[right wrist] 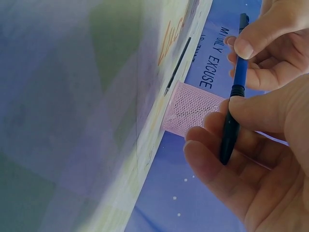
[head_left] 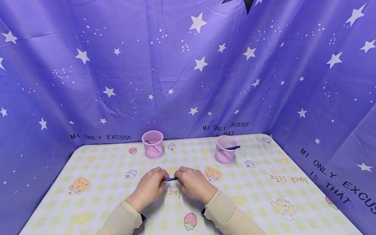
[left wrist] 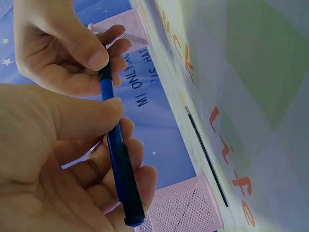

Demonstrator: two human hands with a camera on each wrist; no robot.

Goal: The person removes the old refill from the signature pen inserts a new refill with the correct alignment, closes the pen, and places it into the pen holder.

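In the head view both hands meet at the middle of the table around a blue pen [head_left: 169,179] with black ends. My left hand [left wrist: 63,154] pinches the blue barrel between thumb and fingers, near the black clip end. The black grip at the pointed end is pinched by my right hand [right wrist: 270,140], as the right wrist view shows. The pen [right wrist: 239,75] looks joined in one piece between the hands. Beyond them, a thin dark pen refill [left wrist: 206,157] lies on the table; the head view does not show it.
A pink mesh cup [head_left: 154,151] with thin sticks inside stands at the back left. Another pink cup [head_left: 224,156], at the back right, has a dark pen [head_left: 233,148] leaning over its rim. Starry purple cloth [head_left: 176,81] hangs behind the checked table [head_left: 108,192].
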